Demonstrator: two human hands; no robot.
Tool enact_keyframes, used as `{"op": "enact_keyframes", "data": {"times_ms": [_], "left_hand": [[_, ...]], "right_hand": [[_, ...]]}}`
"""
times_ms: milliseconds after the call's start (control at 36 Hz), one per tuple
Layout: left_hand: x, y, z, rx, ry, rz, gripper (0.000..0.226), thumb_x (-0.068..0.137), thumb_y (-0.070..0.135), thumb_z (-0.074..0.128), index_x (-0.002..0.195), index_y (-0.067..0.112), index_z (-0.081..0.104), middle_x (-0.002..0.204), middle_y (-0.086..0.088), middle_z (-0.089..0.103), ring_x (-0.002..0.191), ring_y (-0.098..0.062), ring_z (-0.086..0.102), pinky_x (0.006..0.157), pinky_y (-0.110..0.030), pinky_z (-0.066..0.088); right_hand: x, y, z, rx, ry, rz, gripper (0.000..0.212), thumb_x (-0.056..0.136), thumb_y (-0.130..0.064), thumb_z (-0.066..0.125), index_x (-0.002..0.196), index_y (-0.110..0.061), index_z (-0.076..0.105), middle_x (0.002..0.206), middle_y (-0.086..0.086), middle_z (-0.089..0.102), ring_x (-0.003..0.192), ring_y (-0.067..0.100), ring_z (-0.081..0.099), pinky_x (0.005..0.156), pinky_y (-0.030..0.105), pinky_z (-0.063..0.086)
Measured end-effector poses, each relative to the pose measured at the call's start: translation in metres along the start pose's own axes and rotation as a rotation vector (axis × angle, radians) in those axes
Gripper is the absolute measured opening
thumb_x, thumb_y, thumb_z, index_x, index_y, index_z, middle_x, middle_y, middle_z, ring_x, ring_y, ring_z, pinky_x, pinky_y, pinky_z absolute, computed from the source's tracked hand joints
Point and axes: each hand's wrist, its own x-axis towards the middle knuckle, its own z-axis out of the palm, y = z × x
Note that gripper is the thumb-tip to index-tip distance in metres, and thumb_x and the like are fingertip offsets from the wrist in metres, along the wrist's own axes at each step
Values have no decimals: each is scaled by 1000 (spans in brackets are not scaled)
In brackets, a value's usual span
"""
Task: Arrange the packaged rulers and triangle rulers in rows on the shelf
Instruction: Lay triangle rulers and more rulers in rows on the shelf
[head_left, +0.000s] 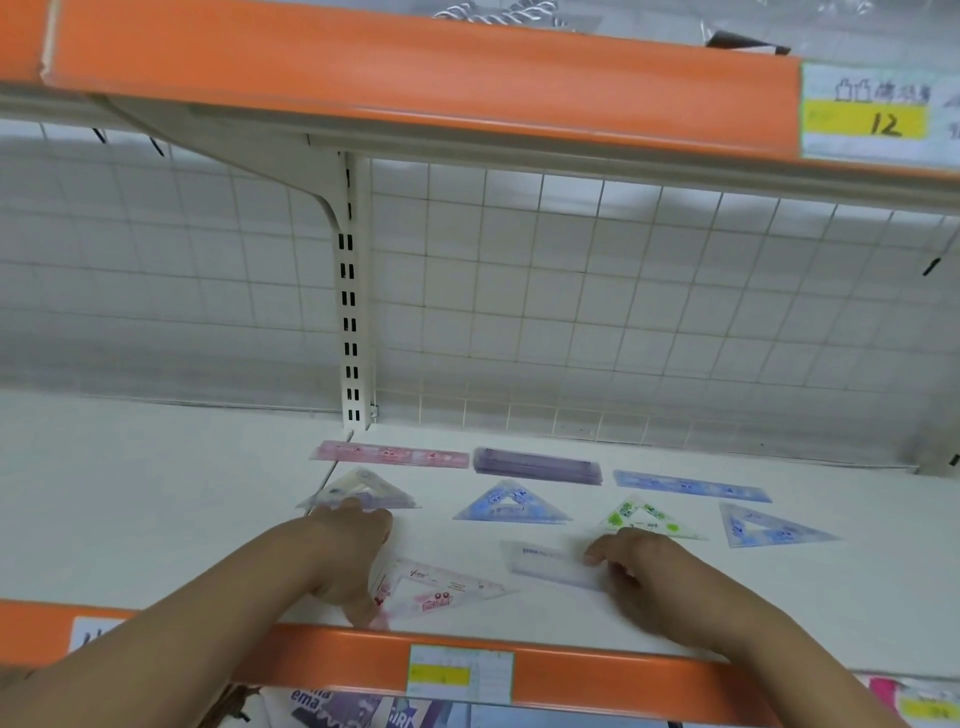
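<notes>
White shelf (156, 519), orange-lipped: the left hand (348, 556) spreads its fingers wide, thumb on the left corner of the glossy pink plastic triangle ruler (447, 590) (flat by the lip). The right hand (644, 564) curls its fingers, pinching the right end of the translucent pale straight ruler (545, 564).

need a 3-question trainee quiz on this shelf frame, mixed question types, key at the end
1. How many triangle rulers lie in the middle row on the shelf?
2. True or false: the green triangle ruler is the leftmost in that row.
3. Which item is in the grip of the right hand? A) the pink ruler B) the pale ruler C) a blue triangle ruler

Key: 1) four; 2) false, it is third from the left; 3) B, the pale ruler in the front row.
</notes>
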Motion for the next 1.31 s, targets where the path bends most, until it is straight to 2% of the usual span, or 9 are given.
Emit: {"op": "enact_keyframes", "data": {"times_ms": [83,139,194,361,472,528,667,1083,1306], "left_hand": [[0,0,0,1,1,-1,87,73,45,78,141,19,30,144,-8,28,128,-29,39,91,-33,43],[0,1,0,7,-1,-2,88,72,45,78,141,18,30,144,-9,28,128,-30,39,92,-34,44],[0,1,0,14,-2,-2,89,72,46,78,141,18,30,144,-9,29,128,-30,38,94,-35,43],[1,1,-1,13,-19,-5,89,72,46,78,142,18,28,145,-8,29,129,-30,38,99,-37,41],[2,1,0,20,-25,-13,93,73,46,78,144,18,26,146,-9,27,131,-32,35,101,-37,40],[2,2,-1,20,-28,-17,93,73,46,78,144,18,26,145,-8,28,130,-32,36,101,-38,40],[2,3,-2,20,-33,-17,94,72,45,78,144,16,25,147,-10,25,131,-32,35,100,-38,40],[-4,13,0,-13,-17,-25,83,78,32,77,142,16,27,145,-11,25,130,-32,34,100,-43,42],[-4,13,1,-28,-21,-47,83,75,29,78,140,16,29,143,-10,26,130,-32,32,101,-45,42]], "right_hand": [[1,0,0,-54,-7,-24,39,96,-18,39,131,-27,54,130,-11,56,122,7,49,102,10,32],[3,3,2,-103,-11,-37,41,94,-18,38,131,-27,54,126,-3,59,118,14,53,102,25,40],[5,4,3,-138,-6,-37,37,96,-23,37,129,-28,52,116,0,59,109,19,55,94,29,43],[8,0,2,-160,-21,-34,34,95,-53,37,113,-25,47,98,-3,42,101,20,53,84,29,41],[12,-1,-2,-64,30,1,44,96,-47,44,137,-31,39,110,-6,52,107,13,52,85,20,37],[16,-2,-7,-59,85,9,43,96,-40,47,137,-29,40,108,-12,53,106,11,53,84,18,36],[39,3,-14,-113,126,-12,41,96,-32,48,135,-23,45,134,-6,52,120,14,50,102,24,36],[114,22,-3,-99,218,-16,28,92,-26,52,120,-26,56,111,-2,51,107,21,45,88,27,36],[144,29,0,-72,177,57,39,94,-37,53,130,-22,52,126,3,49,121,24,39,100,27,32]]}}
